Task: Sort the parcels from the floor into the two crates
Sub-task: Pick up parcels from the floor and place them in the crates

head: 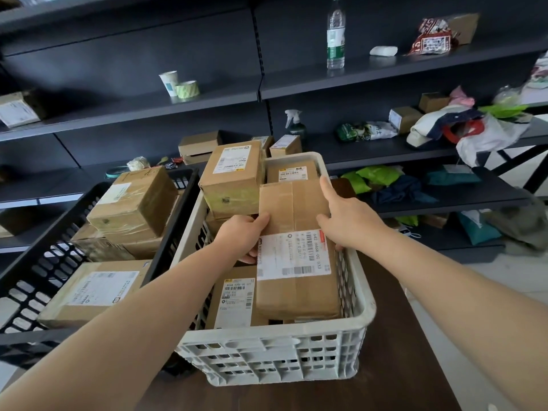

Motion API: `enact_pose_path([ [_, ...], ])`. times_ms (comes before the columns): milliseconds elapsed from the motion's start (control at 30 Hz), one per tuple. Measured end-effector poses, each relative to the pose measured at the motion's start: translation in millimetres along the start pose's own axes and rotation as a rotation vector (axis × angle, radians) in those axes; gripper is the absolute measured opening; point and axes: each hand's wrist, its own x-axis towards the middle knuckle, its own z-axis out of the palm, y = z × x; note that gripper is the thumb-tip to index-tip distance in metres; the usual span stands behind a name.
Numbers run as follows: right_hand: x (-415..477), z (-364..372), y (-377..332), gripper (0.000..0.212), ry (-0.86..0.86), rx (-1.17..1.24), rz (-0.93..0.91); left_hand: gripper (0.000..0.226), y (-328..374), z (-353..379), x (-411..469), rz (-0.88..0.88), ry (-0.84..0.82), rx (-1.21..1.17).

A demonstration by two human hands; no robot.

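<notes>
The person is holding a long parcel [296, 209] flat over the boxes at the right side of the white crate [364, 310]. The left hand [241, 235] is gripping its left edge with the fingers curled under. The right hand [347, 221] is pinching the right edge with the index finger straight along it, probably to keep it level beside the wall.

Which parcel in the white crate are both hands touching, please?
The long brown cardboard parcel on top, along the right wall of the white plastic crate.

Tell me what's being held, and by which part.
The long parcel in the white crate: left hand grips its left edge, right hand its right edge.
</notes>
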Motion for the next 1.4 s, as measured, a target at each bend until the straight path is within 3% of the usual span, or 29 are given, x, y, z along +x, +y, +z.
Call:
enact_pose_path([
  [267,-3.7,-10.1,-8.5,0.074,-0.113,-0.018,0.037,0.048,6.5,-8.5,-4.2,0.007,0.025,-0.004],
  [467,9.4,-12.2,-10.3,0.055,0.011,-0.042,-0.018,0.041,9.5,-12.8,-0.8,0.027,0.095,-0.039],
  [600,7.4,-24.0,-18.6,0.048,-0.02,-0.025,-0.025,0.036,13.2,-25.4,3.3,0.006,0.101,-0.037],
  [733,9.3,-29.4,-21.2,0.032,-0.096,0.119,0.022,0.031,10.8,-26.7,9.7,0.059,0.031,0.143],
  [800,11.3,-23.0,-18.1,0.037,-0.156,0.054,0.051,0.033,9.5,-19.0,7.9,0.012,0.005,0.185],
  [1000,15.0,-11.6,-12.2,0.061,-0.213,-0.155,0.07,0.037,13.8,-2.9,7.1,-0.077,-0.04,0.024],
  [1167,13.6,7.2,-15.5,0.074,-0.335,-0.396,0.062,0.036,3.6,17.9,5.2,-0.135,-0.183,0.129],
  [1300,7.6,28.4,-20.1,0.054,-0.363,-0.729,-0.037,0.035,-10.3,39.2,3.1,-0.126,-0.228,0.182],
  [1400,4.6,42.4,-24.1,0.058,-0.415,-0.839,-0.067,0.027,-11.0,44.6,2.4,-0.115,-0.271,0.254],
])
